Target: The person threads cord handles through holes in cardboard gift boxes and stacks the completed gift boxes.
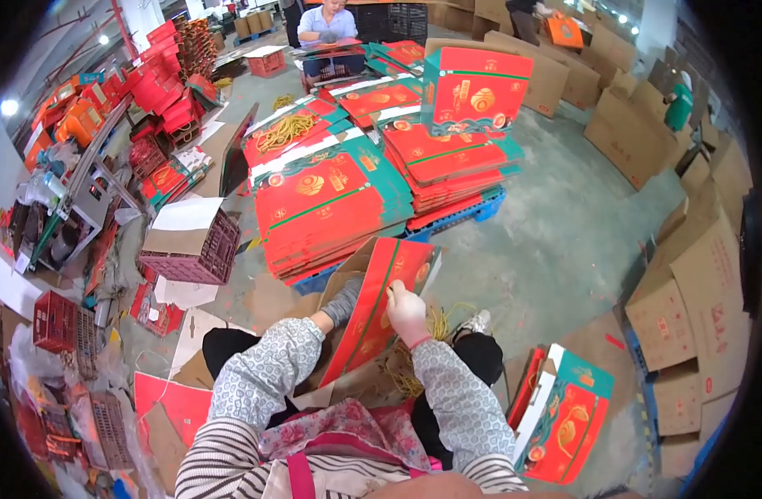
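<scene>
A red printed cardboard carton [371, 312] with a green stripe stands tilted between my knees, its brown inner side facing left. My right hand [407, 313], in a white glove, is closed on its right part, thumb on the red face. On the brown inner side is my left hand [344, 304] in a grey glove; its fingers are hidden behind the red panel. Yellow cord [404, 376] lies beneath and beside the carton, near my right foot. Just ahead, flat red and green cartons [331, 195] are piled on a blue pallet [478, 209].
An upright red carton [480, 91] and a yellow cord bundle [287, 132] top the piles. Folded cartons [568, 416] lie at my right. A maroon crate [194, 249] stands left; brown cardboard boxes [697, 308] line the right. A seated person [327, 33] works beyond the piles.
</scene>
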`<state>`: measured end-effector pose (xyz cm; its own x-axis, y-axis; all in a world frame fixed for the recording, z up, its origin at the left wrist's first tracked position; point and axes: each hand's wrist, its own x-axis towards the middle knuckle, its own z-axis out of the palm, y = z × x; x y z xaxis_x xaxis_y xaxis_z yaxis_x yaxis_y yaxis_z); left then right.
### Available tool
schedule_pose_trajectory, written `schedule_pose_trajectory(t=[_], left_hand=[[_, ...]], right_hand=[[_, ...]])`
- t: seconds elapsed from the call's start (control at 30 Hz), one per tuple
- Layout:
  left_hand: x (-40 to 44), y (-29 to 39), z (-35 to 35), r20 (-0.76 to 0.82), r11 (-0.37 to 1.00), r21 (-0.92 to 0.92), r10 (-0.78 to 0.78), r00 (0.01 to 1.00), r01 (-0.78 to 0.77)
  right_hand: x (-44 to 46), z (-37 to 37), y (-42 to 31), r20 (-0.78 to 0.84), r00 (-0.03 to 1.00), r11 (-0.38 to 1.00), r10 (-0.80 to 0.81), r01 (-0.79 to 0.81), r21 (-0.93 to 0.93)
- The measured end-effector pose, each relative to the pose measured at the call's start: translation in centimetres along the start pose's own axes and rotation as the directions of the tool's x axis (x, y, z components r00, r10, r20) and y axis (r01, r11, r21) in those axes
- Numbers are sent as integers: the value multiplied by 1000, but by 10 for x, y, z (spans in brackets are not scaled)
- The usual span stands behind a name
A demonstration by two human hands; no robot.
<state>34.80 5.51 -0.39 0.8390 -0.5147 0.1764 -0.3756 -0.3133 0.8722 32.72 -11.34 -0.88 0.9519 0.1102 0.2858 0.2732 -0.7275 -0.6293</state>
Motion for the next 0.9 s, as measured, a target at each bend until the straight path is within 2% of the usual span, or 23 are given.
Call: schedule_pose_trajectory(t=[0.03,0.07,0.1,0.17,0.2,0.27,0.3,0.33,0.4,0.43,0.47,0.5,0.53,0.57,0.67,0.7,0.73,0.77,0.8,0.83,0.87,0.9], left_hand=[[3,0,-1,21,930,345,125,992,-124],[6,-7,0,6,912,365,201,980,-190],[6,-9,0,-2,907,372,212,977,-196],[9,0,-6,34,915,356,191,981,-191],[10,8,-6,15,914,388,120,993,-116],[15,12,-7,-46,933,334,160,986,-135],[18,10,-8,-70,946,275,194,978,-168],[20,5,-13,-39,925,331,212,977,-187],[27,-30,-26,9,894,391,233,972,-218],[23,-23,-33,11,893,392,237,972,-222],[19,-12,-39,50,862,467,199,979,-199],[16,-3,-42,84,824,537,159,984,-179],[13,-3,-37,-33,850,499,215,976,-170],[12,-4,-37,-34,848,500,222,974,-176],[2,-14,-40,-70,837,523,229,971,-160],[3,-34,-42,-142,853,511,207,968,-107],[-1,-47,-41,-209,870,491,177,962,-54],[-8,-14,-52,-124,756,653,64,990,33],[-11,22,-61,-47,608,790,-65,997,77],[-7,-1,-57,-7,970,-57,-238,971,237],[-9,-29,-52,168,453,-836,-325,931,309],[-17,-35,-58,49,900,-384,-203,978,206]], right_hand=[[-1,-2,1,29,999,1000,-13,13,-7],[0,-3,0,53,998,1000,-28,29,-11],[1,-3,1,88,996,1000,-22,23,-5],[1,-6,-1,123,992,999,20,-15,-39],[1,-9,-1,129,991,998,47,-42,-37],[2,-13,4,77,994,997,81,-80,-7],[2,-15,8,56,988,986,145,-149,73],[3,-20,8,58,989,988,134,-138,70],[2,-28,9,185,952,882,246,-298,364],[0,-9,30,100,978,903,181,-205,377],[-7,-9,29,93,979,904,182,-204,376],[-14,-10,29,171,965,866,200,-256,430],[-19,-12,29,247,946,824,210,-307,477],[-23,-13,29,240,948,827,207,-301,475],[-38,-15,34,79,978,926,194,-209,315],[-37,-15,47,-20,981,914,192,-171,367],[-38,-58,11,157,889,621,430,-418,663],[-41,-63,13,164,865,487,475,-414,769],[-46,-80,-2,121,860,497,496,-395,773],[-50,-89,2,179,842,485,510,-452,749],[-55,-93,12,132,854,490,504,-408,771],[-60,-95,26,108,862,522,496,-396,756]])
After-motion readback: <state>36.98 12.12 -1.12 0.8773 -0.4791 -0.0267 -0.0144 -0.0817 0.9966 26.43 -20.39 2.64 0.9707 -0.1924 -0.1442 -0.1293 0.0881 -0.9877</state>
